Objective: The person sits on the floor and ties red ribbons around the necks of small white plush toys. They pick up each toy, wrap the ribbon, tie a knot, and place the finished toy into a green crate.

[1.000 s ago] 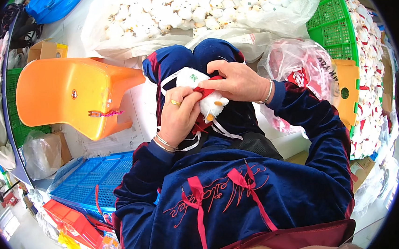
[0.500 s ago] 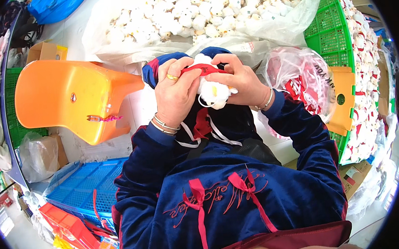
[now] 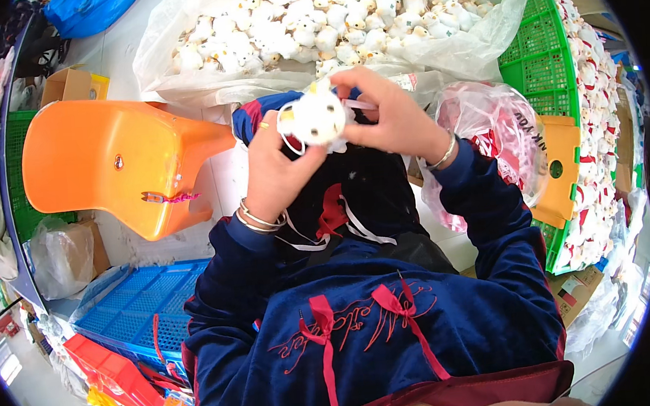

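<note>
Lap beneath hands cupping plush

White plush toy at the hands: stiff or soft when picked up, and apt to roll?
The white plush toy probably squashes softly, given its fuzzy surface. It is likely light for its size, as the left hand seems to hold it with just thumb and fingers. Its rounded head may let it roll or tip a little.
</note>
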{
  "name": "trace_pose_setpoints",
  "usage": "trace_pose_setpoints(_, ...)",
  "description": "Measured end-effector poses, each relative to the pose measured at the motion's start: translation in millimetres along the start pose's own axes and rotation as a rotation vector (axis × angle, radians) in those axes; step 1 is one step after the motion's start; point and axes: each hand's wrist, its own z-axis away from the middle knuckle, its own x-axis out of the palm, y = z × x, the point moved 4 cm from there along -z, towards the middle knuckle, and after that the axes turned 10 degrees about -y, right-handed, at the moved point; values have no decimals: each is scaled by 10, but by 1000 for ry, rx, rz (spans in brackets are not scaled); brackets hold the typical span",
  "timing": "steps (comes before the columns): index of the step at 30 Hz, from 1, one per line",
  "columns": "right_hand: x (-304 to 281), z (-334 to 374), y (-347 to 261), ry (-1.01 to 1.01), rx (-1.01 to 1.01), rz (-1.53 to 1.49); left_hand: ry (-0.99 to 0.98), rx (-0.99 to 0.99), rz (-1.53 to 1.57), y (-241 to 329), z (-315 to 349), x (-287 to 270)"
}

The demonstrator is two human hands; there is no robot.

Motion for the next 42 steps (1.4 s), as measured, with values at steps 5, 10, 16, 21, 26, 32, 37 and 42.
trace_pose_setpoints(5, -21, -16, 198, -82, 252, -62, -137, -229, 126, -226, 28, 69)
trace_pose_setpoints(10, 5, -19, 166, -55, 218, 202, -206, -344, 60, -151, -51, 53)
trace_pose_setpoints(16, 29, 29, 133, -231, 282, 47, -348, -328, 2, -57, -38, -8)
trace_pose_setpoints(21, 85, 200, 319, -185, 452, -210, -426, -417, 34, 47, 7, -81)
trace_pose_setpoints(26, 119, 263, 211, -105, 380, -113, -398, -434, 30, -69, -40, -60)
trace_pose_setpoints(32, 206, 280, 117, -120, 175, 252, -385, -468, 13, -60, -70, -104)
trace_pose_setpoints(37, 199, 223, 39, -184, 218, 454, -395, -497, -13, -122, -11, -94)
trace_pose_setpoints(42, 264, 144, 108, -187, 171, 434, -382, -450, -41, -267, 84, -93)
